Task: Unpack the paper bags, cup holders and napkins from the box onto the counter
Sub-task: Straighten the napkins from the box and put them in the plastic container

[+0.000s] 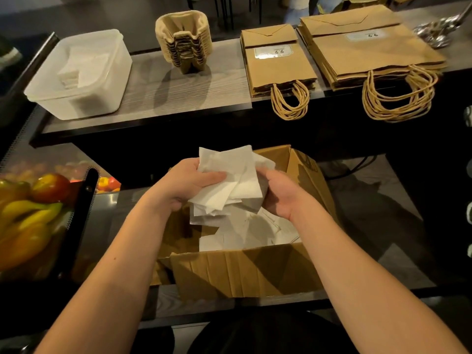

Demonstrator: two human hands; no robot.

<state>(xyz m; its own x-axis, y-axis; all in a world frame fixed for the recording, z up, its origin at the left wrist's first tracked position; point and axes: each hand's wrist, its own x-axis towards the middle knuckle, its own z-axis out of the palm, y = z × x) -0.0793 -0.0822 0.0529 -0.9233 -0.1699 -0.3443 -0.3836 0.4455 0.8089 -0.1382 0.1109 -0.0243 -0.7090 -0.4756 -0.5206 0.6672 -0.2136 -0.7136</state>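
An untidy bundle of white napkins is held above the open cardboard box. My left hand grips its left side and my right hand grips its right side. More loose napkins lie inside the box. On the counter behind stand a stack of moulded cup holders, a small stack of brown paper bags and a larger stack of paper bags, their rope handles hanging over the edge.
A translucent plastic tub with folded napkins inside sits at the counter's left end. A black mesh basket of fruit stands to the left of the box. A shiny metal object lies at the far right.
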